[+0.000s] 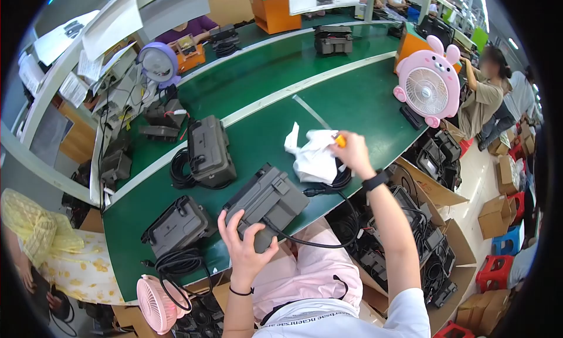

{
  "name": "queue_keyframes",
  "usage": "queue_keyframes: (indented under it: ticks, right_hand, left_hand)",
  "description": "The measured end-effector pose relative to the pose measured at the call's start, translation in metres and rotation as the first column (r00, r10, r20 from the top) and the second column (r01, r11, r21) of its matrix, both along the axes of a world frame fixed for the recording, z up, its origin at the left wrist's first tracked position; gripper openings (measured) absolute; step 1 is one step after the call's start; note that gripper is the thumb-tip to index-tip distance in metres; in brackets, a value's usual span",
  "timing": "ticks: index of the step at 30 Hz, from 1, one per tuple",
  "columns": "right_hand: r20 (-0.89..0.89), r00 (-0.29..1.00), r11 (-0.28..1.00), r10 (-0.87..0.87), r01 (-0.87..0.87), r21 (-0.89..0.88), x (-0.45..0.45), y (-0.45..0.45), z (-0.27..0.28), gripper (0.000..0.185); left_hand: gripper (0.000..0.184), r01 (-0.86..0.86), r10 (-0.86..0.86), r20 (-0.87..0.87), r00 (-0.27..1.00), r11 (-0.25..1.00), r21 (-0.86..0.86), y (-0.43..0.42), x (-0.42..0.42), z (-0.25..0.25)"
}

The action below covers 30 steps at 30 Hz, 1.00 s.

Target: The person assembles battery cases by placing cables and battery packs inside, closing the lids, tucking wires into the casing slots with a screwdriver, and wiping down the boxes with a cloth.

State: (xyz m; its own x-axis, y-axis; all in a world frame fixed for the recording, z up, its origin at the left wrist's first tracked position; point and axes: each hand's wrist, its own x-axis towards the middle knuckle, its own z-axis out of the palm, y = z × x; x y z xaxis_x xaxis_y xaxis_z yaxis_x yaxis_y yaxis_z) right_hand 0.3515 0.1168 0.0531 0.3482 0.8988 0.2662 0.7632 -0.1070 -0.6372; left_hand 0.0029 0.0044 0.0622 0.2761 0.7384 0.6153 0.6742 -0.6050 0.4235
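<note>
At the near edge of the green surface, just over the person's lap, a grey case sits at a slant with the left hand on its near end. The fingers of that hand are spread well apart and bent over the casing, the thumb set off to the other side, so that they grip the end between them. A black cable runs from this end of the case and loops to the right, past the edge of the surface. To the right of the case, the right hand is raised over a crumpled white bag, its fingers curled in and pinching a small yellow-orange object; most of that object is hidden by the hand, so I cannot tell what it is, nor whether the fingers also catch the bag. A black connector lies between the case and the bag. Beyond the held case and to its left stands a second case, and nearer the left side lies a third case, with a coiled black cord beside it and a pink fan below.
</note>
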Motion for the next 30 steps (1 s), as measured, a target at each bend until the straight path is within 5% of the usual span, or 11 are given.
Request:
queue_keyframes:
  ticks: [5, 7, 9, 13, 15, 17, 20, 22, 25, 27, 30]
  right_hand:
    - [-0.112, 0.914, 0.860, -0.390, 0.405, 0.311, 0.090, 0.049, -0.001, 0.041]
    - [-0.226, 0.895, 0.849, -0.384, 0.439, 0.294, 0.116, 0.051, 0.006, 0.051]
    - [-0.052, 0.940, 0.900, -0.337, 0.338, 0.275, 0.123, 0.035, 0.011, 0.059]
    - [0.194, 0.932, 0.830, -0.306, 0.161, 0.534, 0.102, 0.014, -0.013, 0.039]
    - [-0.140, 0.990, 0.961, 0.000, 0.039, 0.275, 0.061, -0.008, -0.012, 0.028]
    - [-0.232, 0.960, 0.986, 0.158, -0.164, -0.007, 0.003, -0.046, 0.017, 0.028]
    - [-0.025, 0.950, 0.949, 0.310, -0.308, 0.066, -0.036, -0.075, -0.003, 0.044]
    - [0.135, 0.962, 0.966, 0.239, -0.249, 0.067, -0.047, -0.083, -0.023, 0.052]
    - [-0.030, 0.994, 0.991, 0.106, -0.108, -0.084, -0.050, -0.084, -0.021, 0.045]
    - [-0.181, 0.975, 0.968, 0.131, -0.087, 0.233, -0.050, -0.083, -0.019, 0.037]
    - [-0.475, 0.865, 0.929, 0.163, 0.028, 0.369, -0.038, -0.078, -0.014, 0.037]
  left_hand:
    - [0.048, 0.010, -0.010, 0.020, 1.000, 1.000, 0.006, 0.003, -0.001, -0.003]
    - [0.049, 0.006, -0.006, 0.025, 1.000, 1.000, 0.001, 0.000, -0.001, -0.003]
    - [0.049, 0.004, -0.005, 0.024, 1.000, 1.000, 0.007, 0.001, 0.000, -0.003]
    - [0.050, 0.033, -0.033, 0.008, 0.999, 0.999, -0.011, -0.003, -0.001, 0.002]
    - [0.050, 0.063, -0.063, 0.001, 0.998, 0.998, -0.029, -0.006, -0.003, 0.007]
    - [0.060, 0.089, -0.090, -0.023, 0.996, 0.995, -0.034, -0.008, -0.006, 0.005]
    - [0.084, 0.094, -0.094, -0.073, 0.993, 0.996, -0.002, -0.010, -0.013, -0.006]
    - [0.096, 0.061, -0.057, 0.128, 0.990, 0.998, -0.032, -0.015, -0.012, -0.013]
    - [0.123, 0.039, -0.014, 0.216, 0.976, 0.993, -0.109, -0.017, -0.021, -0.017]
    - [0.127, 0.026, 0.035, 0.237, 0.971, 0.968, -0.249, -0.018, -0.028, -0.015]
    - [0.128, 0.025, 0.026, 0.202, 0.979, 0.969, -0.247, -0.019, -0.031, -0.013]
